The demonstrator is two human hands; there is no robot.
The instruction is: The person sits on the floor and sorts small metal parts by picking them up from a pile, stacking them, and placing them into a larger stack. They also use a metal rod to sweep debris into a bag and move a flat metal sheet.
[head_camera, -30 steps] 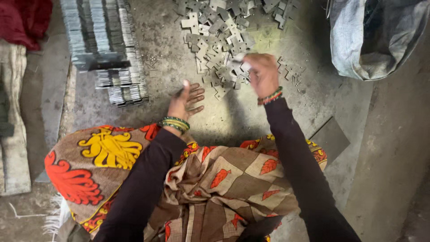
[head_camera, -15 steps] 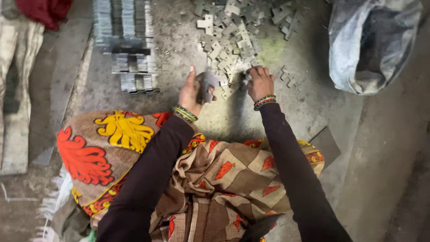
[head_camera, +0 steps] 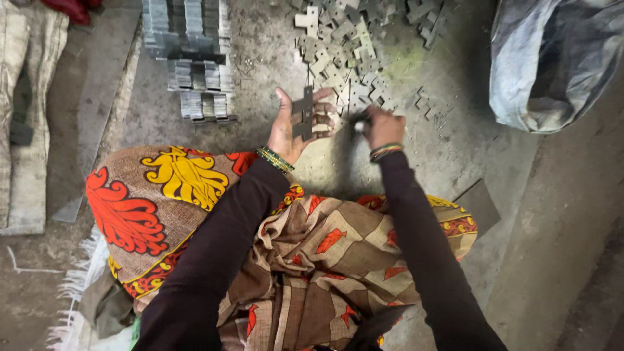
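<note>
While the person sits on the floor (head_camera: 273,84) with patterned cloth (head_camera: 195,195) over the knees, both hands are raised just above the lap, at 12 o'clock from the body. The left hand (head_camera: 292,127) is turned palm-up and cupped, which lets it serve as a rest: a dark cross-shaped metal piece (head_camera: 303,112) stands upright against the palm, the thumb at its 9 o'clock side and the fingers (head_camera: 325,114) loosely curled at its 3 o'clock side. These fingers are half open, supporting rather than clamping.

The right hand (head_camera: 383,127) sits just beside it at 3 o'clock, knuckles up. Its fingers are pressed together around something small and pale (blurred, so its kind cannot be told).

A loose heap of like pieces (head_camera: 351,52) lies on the floor at 12 o'clock, near both hands, apparently placed within easy reach. Sorted stacks (head_camera: 192,58) stand in neat rows at 10 o'clock, well apart from the heap. A grey sack (head_camera: 552,58) lies at 2 o'clock.
</note>
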